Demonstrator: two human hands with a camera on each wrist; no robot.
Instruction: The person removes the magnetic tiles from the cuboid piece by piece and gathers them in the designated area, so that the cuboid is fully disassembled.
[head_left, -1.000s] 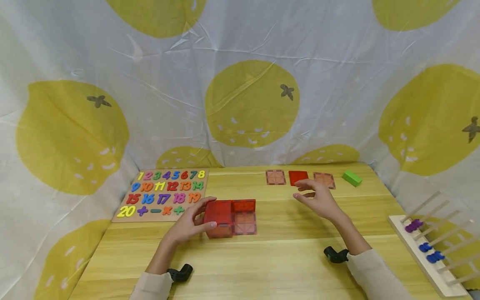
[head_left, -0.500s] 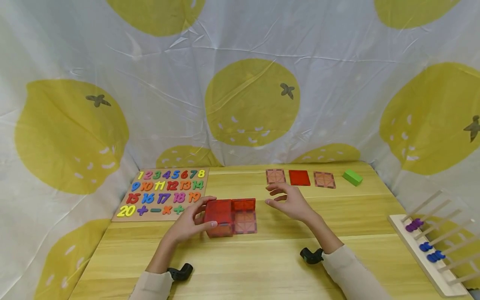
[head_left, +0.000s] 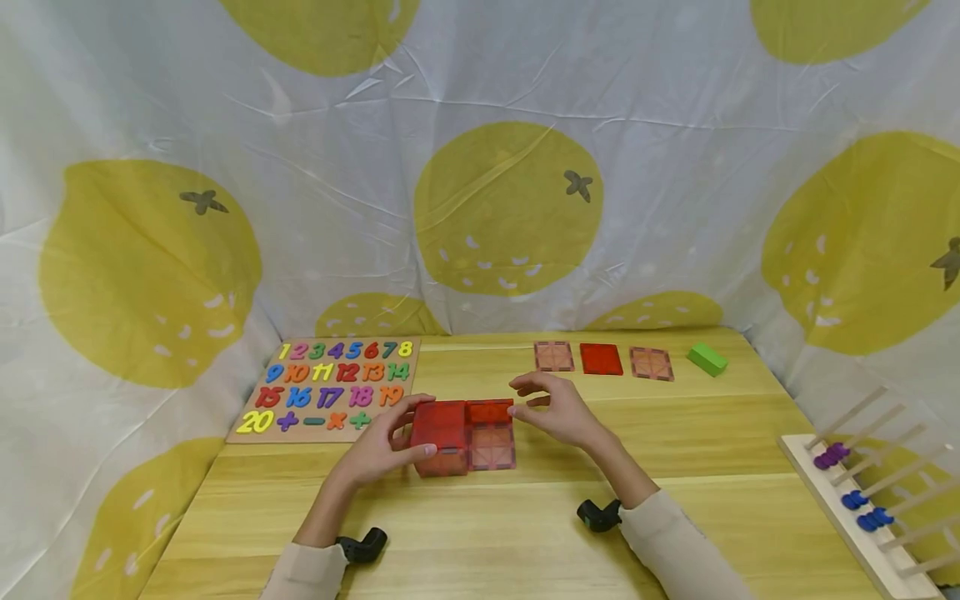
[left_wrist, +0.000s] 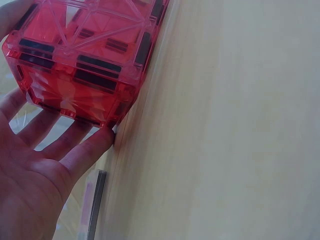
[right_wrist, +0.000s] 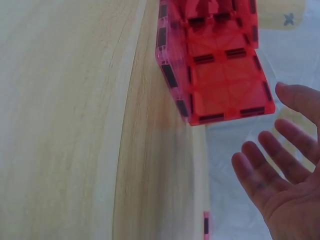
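Note:
A cube of translucent red magnetic tiles (head_left: 439,425) stands on the table in the head view. My left hand (head_left: 385,443) grips it from the left, thumb at the front edge and fingers at the side and back. The left wrist view shows fingers along the cube's wall (left_wrist: 75,90). Joined to the cube's right is a flat pink tile (head_left: 492,450), with an upright red tile (head_left: 491,411) along its back edge. My right hand (head_left: 558,410) is beside that upright tile and holds nothing. Its fingers (right_wrist: 257,160) are apart and slightly bent in the right wrist view.
Farther back lie a pink tile (head_left: 553,357), a red tile (head_left: 601,359), another pink tile (head_left: 651,363) and a green block (head_left: 707,359). A number board (head_left: 322,392) lies left, partly behind my left hand. A pegged bead rack (head_left: 855,517) stands right.
My right hand has moved left from near the back row of tiles to the upright red tile. The left hand keeps its grip on the cube without visible movement.

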